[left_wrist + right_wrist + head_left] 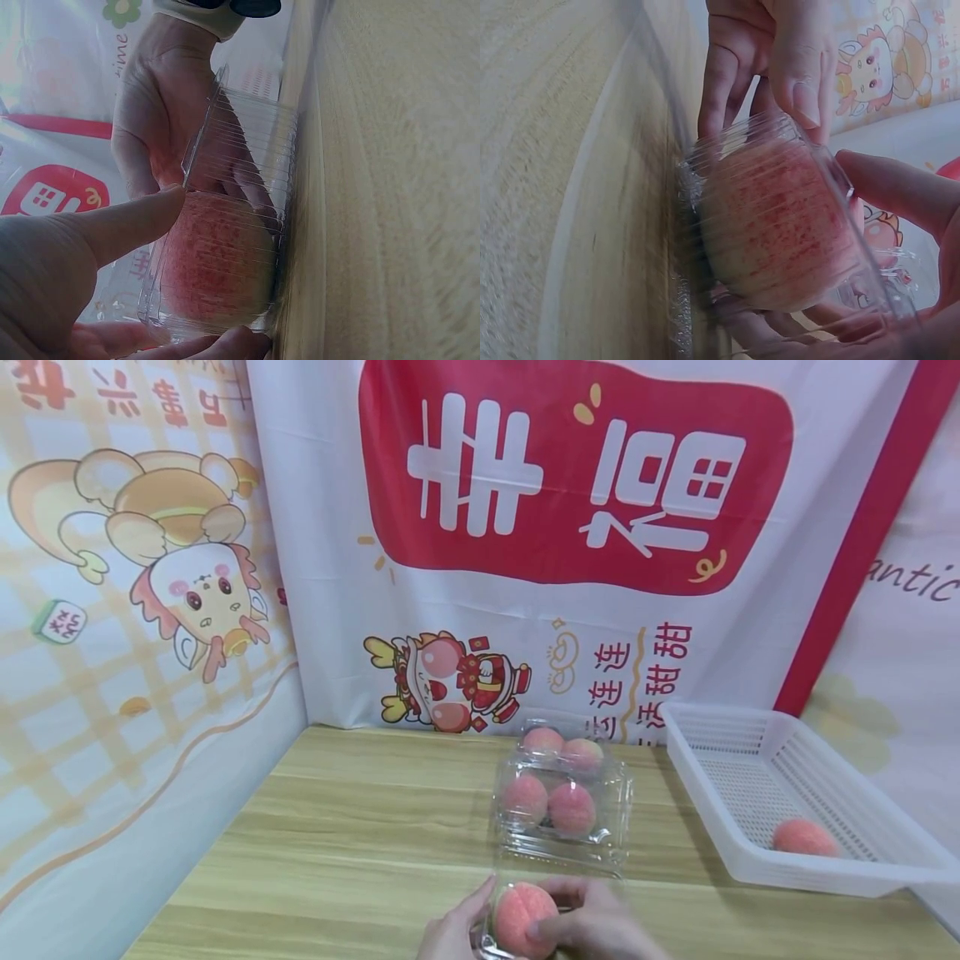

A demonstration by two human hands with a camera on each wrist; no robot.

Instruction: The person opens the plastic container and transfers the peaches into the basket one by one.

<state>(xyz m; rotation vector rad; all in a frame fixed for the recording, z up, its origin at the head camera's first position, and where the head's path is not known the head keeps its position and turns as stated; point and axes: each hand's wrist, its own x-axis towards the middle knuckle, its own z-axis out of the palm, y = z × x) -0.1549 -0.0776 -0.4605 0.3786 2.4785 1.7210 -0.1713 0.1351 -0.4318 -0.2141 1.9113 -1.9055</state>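
Both hands are working toward the near side of the desk, about midway between its left edge and the basket. The right hand is pinching the front peach, thumb on the near face and fingers against the far side. The left hand is holding the clear box, its thumb lying at the rim. The relation that seems to matter most is peach to box: the peach is sitting inside the walls, to the right hand's left and between both hands, the right being the nearer since it is touching the fruit. The peach is too round to be showing a long axis.

The wrist views are giving what the head view hides: ridged plastic standing between camera and peach, the fruit's paler side facing the desk, and left fingers bracing low outside the box. Only the head view is clearly showing the middle pair of peaches and the rear pair of peaches, lined up in clear plastic toward the far edge, and another peach lying in the white basket by the right edge.
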